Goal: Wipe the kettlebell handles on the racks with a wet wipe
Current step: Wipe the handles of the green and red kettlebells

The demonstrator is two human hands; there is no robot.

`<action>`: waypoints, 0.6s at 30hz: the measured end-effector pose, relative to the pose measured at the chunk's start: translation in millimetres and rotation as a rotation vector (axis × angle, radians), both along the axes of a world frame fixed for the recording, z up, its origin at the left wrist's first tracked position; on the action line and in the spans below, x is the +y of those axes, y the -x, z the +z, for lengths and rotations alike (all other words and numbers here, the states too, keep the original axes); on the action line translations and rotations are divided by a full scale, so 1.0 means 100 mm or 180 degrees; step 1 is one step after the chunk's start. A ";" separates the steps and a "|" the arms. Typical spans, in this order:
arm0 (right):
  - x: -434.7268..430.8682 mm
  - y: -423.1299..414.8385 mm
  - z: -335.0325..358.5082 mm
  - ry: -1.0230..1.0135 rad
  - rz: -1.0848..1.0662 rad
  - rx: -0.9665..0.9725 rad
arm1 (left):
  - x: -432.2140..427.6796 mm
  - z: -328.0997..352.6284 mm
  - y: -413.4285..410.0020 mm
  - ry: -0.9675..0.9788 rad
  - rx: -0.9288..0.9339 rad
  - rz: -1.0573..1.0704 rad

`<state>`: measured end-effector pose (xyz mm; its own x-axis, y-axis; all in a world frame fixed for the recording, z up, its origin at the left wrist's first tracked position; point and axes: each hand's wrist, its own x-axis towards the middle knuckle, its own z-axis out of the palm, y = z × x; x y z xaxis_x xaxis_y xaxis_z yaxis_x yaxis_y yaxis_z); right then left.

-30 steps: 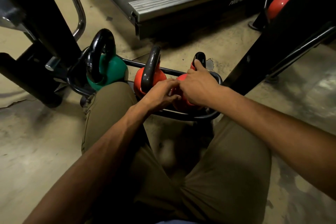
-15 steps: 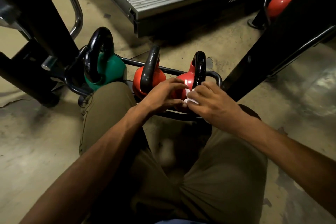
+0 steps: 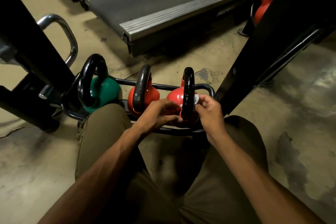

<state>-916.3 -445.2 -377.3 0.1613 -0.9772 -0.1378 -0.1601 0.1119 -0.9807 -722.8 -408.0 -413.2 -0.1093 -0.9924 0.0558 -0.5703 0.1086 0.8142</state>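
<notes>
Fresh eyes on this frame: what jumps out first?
Three kettlebells sit on the low rack: a green kettlebell at left, two red ones to its right. The right hand pinches a white wet wipe against the black handle of the rightmost red kettlebell, while the left hand holds its body. A treadmill deck fills the background.

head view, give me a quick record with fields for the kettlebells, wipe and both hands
kettlebells: green kettlebell, orange kettlebell, red kettlebell, in a row on the rack
wipe: white, against the right side of the red kettlebell's handle
right hand: pinches the wipe
left hand: on the red kettlebell by the handle base; grip unclear
behind: treadmill
</notes>
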 end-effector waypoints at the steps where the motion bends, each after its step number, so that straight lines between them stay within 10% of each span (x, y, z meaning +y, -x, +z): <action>1: -0.08 -0.03 0.03 -0.0174 0.0015 -0.0004 | 0.00 0.00 0.01 -0.0020 0.0053 0.0002; 11: -0.87 -0.46 0.36 -0.1519 -0.0970 -0.1397 | -0.01 -0.03 0.06 -0.0062 0.0357 0.0038; 14: -1.02 -0.50 0.31 -0.0603 -0.1121 -0.0390 | -0.02 -0.04 0.04 -0.0143 0.0391 -0.0007; 18: -0.70 -0.45 0.34 0.2238 -0.0241 0.2017 | -0.04 -0.04 0.02 -0.0164 0.0355 -0.0049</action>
